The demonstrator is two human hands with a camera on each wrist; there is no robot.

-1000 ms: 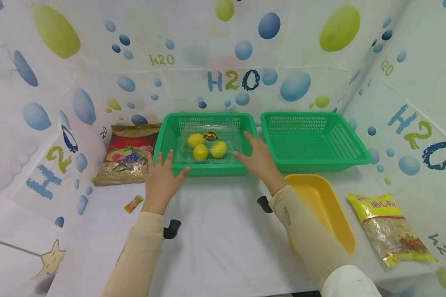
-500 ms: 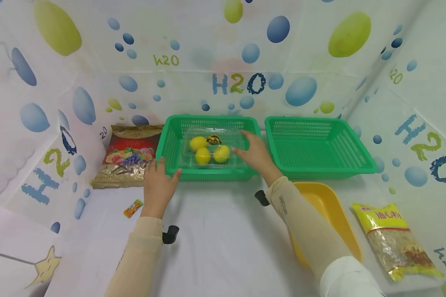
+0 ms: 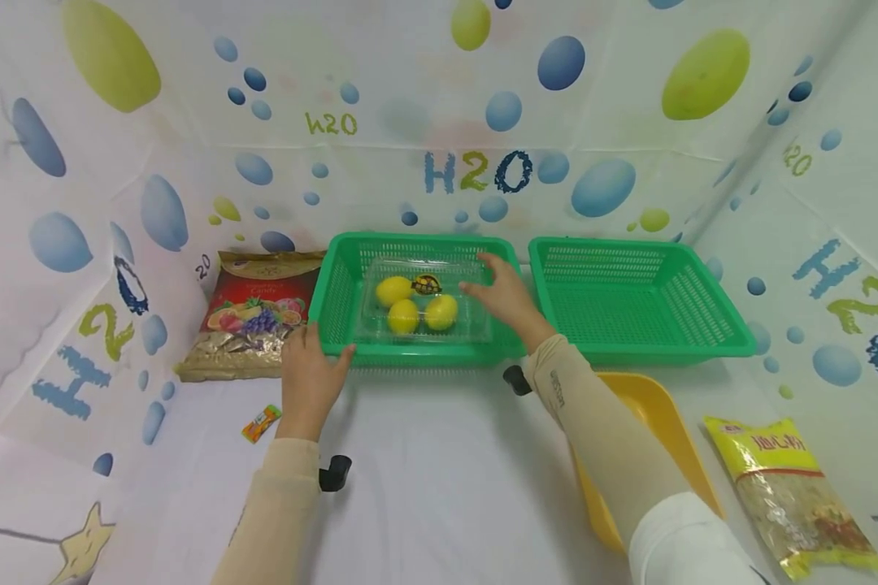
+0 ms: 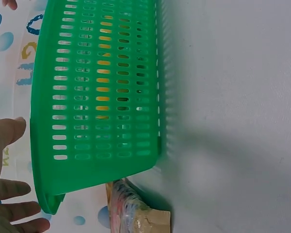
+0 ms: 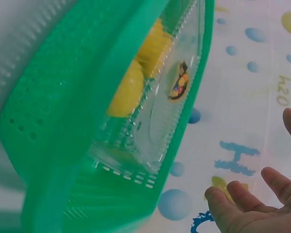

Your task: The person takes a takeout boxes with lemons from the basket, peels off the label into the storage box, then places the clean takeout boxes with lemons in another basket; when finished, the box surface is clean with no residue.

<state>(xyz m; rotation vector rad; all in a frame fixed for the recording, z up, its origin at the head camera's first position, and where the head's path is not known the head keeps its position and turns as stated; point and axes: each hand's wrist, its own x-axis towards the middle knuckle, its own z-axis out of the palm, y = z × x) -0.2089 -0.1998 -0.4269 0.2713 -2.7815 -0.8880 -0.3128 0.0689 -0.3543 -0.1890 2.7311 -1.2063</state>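
Observation:
A clear plastic clamshell box (image 3: pixel 428 302) holding several yellow lemons (image 5: pixel 127 92) lies in the left green basket (image 3: pixel 424 353); a dark fruit label (image 5: pixel 179 82) is stuck on its lid. My left hand (image 3: pixel 310 382) is at the basket's front left corner, thumb apart from the fingers on either side of the rim in the left wrist view, gripping nothing. Over the basket's right side hovers my right hand (image 3: pixel 510 301), fingers loosely spread, beside the box. Its fingers (image 5: pixel 276 187) show nothing between them in the right wrist view.
Another green basket (image 3: pixel 644 351) stands to the right. In front of it, a yellow tray (image 3: pixel 647 406) lies partly under my right sleeve. A yellow-topped food bag (image 3: pixel 797 496) is at far right. To the left are a candy bag (image 3: pixel 252 317) and a small orange wrapped candy (image 3: pixel 261 423).
My left hand has slid left around the basket's front corner, its fingers less spread. My right hand stays over the basket's right side. The head view has shifted, so everything sits lower.

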